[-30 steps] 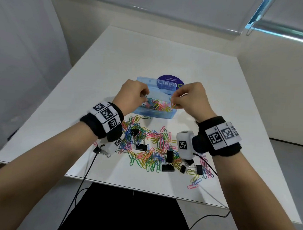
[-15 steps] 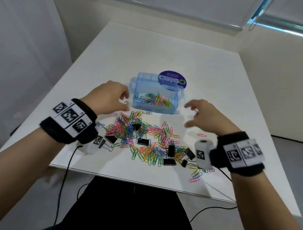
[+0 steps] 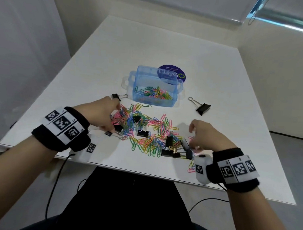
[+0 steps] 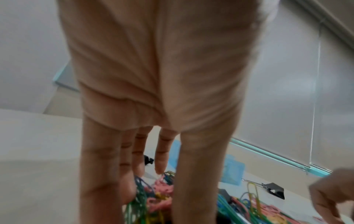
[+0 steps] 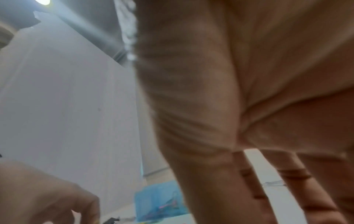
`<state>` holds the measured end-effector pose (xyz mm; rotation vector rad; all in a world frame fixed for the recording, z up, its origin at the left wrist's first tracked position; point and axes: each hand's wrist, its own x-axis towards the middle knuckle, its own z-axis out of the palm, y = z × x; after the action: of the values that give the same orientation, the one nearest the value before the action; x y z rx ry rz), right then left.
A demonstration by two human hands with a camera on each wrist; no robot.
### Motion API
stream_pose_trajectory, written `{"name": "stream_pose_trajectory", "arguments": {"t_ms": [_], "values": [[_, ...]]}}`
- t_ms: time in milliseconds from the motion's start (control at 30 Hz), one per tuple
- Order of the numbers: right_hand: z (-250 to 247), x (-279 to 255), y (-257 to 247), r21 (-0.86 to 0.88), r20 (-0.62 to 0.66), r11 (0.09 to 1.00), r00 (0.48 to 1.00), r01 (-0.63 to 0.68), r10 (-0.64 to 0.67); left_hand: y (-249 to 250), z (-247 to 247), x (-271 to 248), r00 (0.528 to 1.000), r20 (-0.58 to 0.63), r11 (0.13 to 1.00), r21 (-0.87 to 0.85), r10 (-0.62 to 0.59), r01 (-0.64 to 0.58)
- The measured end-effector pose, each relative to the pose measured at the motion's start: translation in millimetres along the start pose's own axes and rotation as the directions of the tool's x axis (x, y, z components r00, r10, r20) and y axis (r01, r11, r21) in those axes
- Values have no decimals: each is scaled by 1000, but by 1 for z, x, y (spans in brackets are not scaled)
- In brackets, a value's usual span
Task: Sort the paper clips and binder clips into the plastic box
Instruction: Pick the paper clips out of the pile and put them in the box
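Observation:
A clear blue plastic box stands open mid-table with several coloured paper clips inside. In front of it lies a spread pile of coloured paper clips mixed with black binder clips. My left hand reaches into the pile's left side; in the left wrist view its straight fingers and thumb touch the clips. My right hand hovers at the pile's right edge with loose fingers pointing down, and I see nothing held in it.
One black binder clip lies alone right of the box and another just left of it. A round purple sticker is on the white table behind the box. The table's front edge is close to the pile.
Both hands have drawn back from above the box and dropped to the pile, the left to its left side, the right to its right edge. The lone binder clips beside the box now show.

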<state>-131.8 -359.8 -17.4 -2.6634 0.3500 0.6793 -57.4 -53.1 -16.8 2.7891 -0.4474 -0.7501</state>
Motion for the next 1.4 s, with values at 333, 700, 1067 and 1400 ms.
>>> {"name": "stream_pose_trajectory", "arguments": {"t_ms": [333,700,1067,1400], "values": [[-9,-12,-16,-18,39,985,984,173,-172,59,-10,-7,896,-208,919,80,393,-385],[-7,2,-22,73,105,979,975,188,-195,139,31,19,853,56,799,323,519,-508],[-44,28,-5,327,-221,926,968,188,-119,132,37,26,878,12,849,246,479,-467],[-12,-22,-13,-143,167,979,978,145,-121,123,20,31,859,-170,875,79,483,-477]]}}
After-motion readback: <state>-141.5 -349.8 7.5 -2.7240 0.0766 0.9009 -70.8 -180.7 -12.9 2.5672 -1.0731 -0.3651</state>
